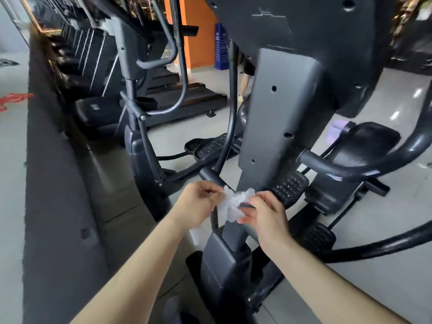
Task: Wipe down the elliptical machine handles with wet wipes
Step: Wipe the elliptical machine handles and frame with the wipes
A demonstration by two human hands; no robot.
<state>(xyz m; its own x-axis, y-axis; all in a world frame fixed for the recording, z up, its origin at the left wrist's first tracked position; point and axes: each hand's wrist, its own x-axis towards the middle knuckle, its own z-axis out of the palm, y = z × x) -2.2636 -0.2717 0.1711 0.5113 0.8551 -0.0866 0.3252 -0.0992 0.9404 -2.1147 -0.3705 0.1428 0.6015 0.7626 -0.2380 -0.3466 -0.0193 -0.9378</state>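
Note:
A crumpled white wet wipe [233, 203] hangs between my two hands in front of the grey centre column [275, 127] of the elliptical machine. My left hand [198, 203] pinches its left edge. My right hand [265, 212] pinches its right side with thumb and fingers. Just above my left hand lies the end of the left black handle [211, 177], whose bar curves upward. The right black handle [332, 163] sticks out at the right and is glossy. Neither hand touches a handle.
The dark console housing [304, 24] looms overhead. Studded pedals [288, 188] sit just beyond my right hand. A second elliptical [135, 94] and treadmills [177, 99] stand to the left along a dark wall ledge [49, 183]. Grey floor lies at the right.

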